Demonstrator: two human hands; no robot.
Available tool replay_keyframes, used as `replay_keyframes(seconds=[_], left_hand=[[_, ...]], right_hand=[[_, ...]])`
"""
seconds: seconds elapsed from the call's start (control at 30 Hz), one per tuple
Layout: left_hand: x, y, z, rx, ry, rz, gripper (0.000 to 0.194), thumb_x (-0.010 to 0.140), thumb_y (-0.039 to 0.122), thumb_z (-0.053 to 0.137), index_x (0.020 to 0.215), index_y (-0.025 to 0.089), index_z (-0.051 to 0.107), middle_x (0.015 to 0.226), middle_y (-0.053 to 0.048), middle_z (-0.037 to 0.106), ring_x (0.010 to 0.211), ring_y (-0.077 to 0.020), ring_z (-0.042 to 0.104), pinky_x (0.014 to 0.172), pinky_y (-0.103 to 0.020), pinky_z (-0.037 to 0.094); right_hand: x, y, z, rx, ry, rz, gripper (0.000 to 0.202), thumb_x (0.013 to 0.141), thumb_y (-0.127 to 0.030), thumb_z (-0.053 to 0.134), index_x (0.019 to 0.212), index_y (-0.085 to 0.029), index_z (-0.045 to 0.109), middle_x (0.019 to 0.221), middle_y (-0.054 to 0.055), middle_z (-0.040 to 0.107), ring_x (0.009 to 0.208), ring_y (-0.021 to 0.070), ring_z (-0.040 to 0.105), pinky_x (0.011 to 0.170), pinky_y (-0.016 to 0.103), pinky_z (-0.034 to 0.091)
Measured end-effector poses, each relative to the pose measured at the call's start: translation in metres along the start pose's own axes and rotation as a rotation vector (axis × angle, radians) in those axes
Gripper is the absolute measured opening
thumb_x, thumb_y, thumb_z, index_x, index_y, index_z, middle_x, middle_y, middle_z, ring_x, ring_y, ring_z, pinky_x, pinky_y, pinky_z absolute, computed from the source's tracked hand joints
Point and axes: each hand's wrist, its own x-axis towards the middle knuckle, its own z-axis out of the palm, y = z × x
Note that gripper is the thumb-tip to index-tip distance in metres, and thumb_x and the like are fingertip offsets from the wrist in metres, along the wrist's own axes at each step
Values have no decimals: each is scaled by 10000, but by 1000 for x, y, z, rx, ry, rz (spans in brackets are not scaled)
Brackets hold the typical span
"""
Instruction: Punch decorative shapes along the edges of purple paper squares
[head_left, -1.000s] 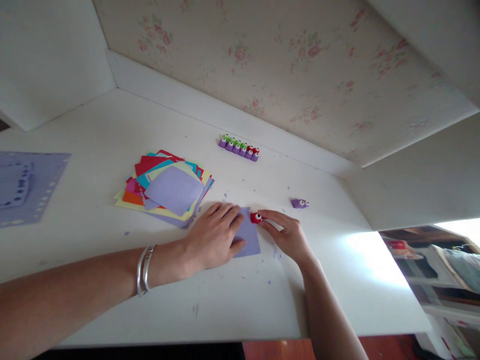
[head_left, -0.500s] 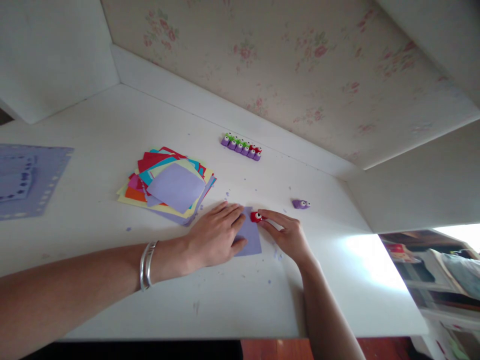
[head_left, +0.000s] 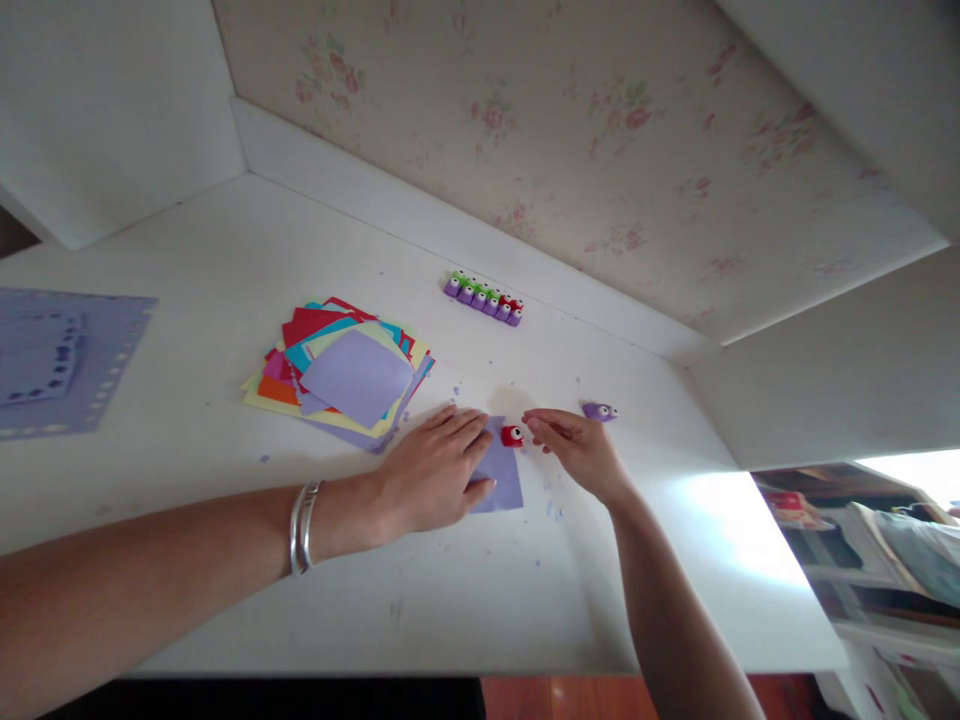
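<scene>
My left hand point(head_left: 439, 468) lies flat on a small sheet of purple paper point(head_left: 504, 482), fingers stretched out, covering its left part. A red craft punch point(head_left: 512, 436) with a white and black eye-like top sits at the sheet's upper right edge. Just right of the punch, apart from it, is my right hand point(head_left: 574, 445), with thumb and forefinger pinched together. Whatever is between those fingertips, if anything, is too small to make out. A purple punch point(head_left: 598, 411) lies on its side beyond my right hand.
At the back stands a double row of purple, green and red punches point(head_left: 484, 298). A stack of coloured paper point(head_left: 360, 375) lies to the left. Purple sheets with punched edges point(head_left: 112, 370) lie at the far left. Tiny purple cut-outs are scattered over the white desk point(head_left: 300, 620).
My right hand has let go of the red punch and drawn back slightly to the right, its fingertips now closed together. The left hand keeps its place on the paper.
</scene>
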Motion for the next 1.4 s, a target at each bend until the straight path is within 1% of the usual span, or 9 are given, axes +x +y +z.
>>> replay_keyframes(seconds=[0.17, 0.23, 0.3, 0.43, 0.6, 0.73, 0.93, 1.1, 1.4], left_hand=[[0, 0, -2, 20, 4, 8, 501, 940, 465, 448, 1287, 112, 534, 1406, -171, 495, 1335, -282, 403, 1154, -446, 179], [0, 0, -1, 11, 17, 6, 489, 939, 469, 451, 1269, 121, 545, 1397, -166, 505, 1329, -279, 409, 1151, -445, 183], [0, 0, -1, -2, 27, 1, 484, 937, 469, 453, 1266, 127, 546, 1389, -162, 514, 1325, -276, 414, 1150, -448, 182], [-1, 0, 0, -18, 39, -2, 486, 932, 468, 461, 1267, 125, 542, 1377, -167, 524, 1321, -281, 418, 1148, -457, 186], [-1, 0, 1, -7, 43, -2, 480, 927, 459, 474, 1261, 122, 547, 1380, -171, 521, 1317, -284, 424, 1147, -455, 191], [-1, -1, 1, 0, 31, 0, 496, 930, 460, 468, 1267, 105, 544, 1383, -177, 515, 1324, -285, 413, 1149, -452, 186], [-1, -1, 0, -5, 29, -3, 495, 925, 461, 478, 1267, 110, 545, 1383, -173, 516, 1319, -288, 416, 1144, -455, 196], [-1, 0, 0, -2, 29, -2, 506, 926, 453, 482, 1273, 89, 540, 1380, -185, 514, 1322, -289, 412, 1150, -450, 184], [-1, 0, 1, 12, 25, -2, 486, 930, 452, 476, 1273, 113, 543, 1378, -162, 523, 1325, -272, 410, 1148, -445, 186]], right_hand=[[12, -16, -6, -29, -234, -5, 220, 844, -374, 634, 1001, -264, 742, 949, 28, 759, 853, 209, 716, 773, 346, 581], [16, -21, -6, -38, -306, -20, 181, 850, -347, 625, 968, -288, 748, 933, 8, 760, 854, 205, 718, 777, 342, 581], [19, -24, -6, -51, -345, -19, 159, 846, -342, 627, 928, -298, 755, 899, -3, 762, 832, 198, 720, 762, 334, 582], [26, -23, -6, -35, -381, 20, 152, 822, -354, 655, 910, -286, 758, 875, 5, 763, 808, 192, 718, 720, 318, 574], [30, -24, -7, -72, -405, 117, 184, 803, -390, 678, 908, -260, 754, 723, 12, 740, 671, 172, 687, 579, 271, 519], [29, -26, -7, -28, -405, 198, 211, 771, -415, 712, 888, -242, 743, 728, 21, 734, 674, 168, 668, 599, 275, 507], [29, -23, -5, 92, -415, 233, 226, 751, -416, 727, 864, -220, 733, 787, 33, 732, 698, 159, 643, 662, 290, 509], [32, -24, -5, 101, -443, 248, 222, 734, -411, 732, 813, -204, 726, 732, 35, 707, 681, 161, 625, 641, 289, 497], [38, -32, -7, 141, -508, 392, 254, 692, -387, 782, 722, -169, 655, 726, 32, 676, 641, 124, 603, 636, 266, 503]])
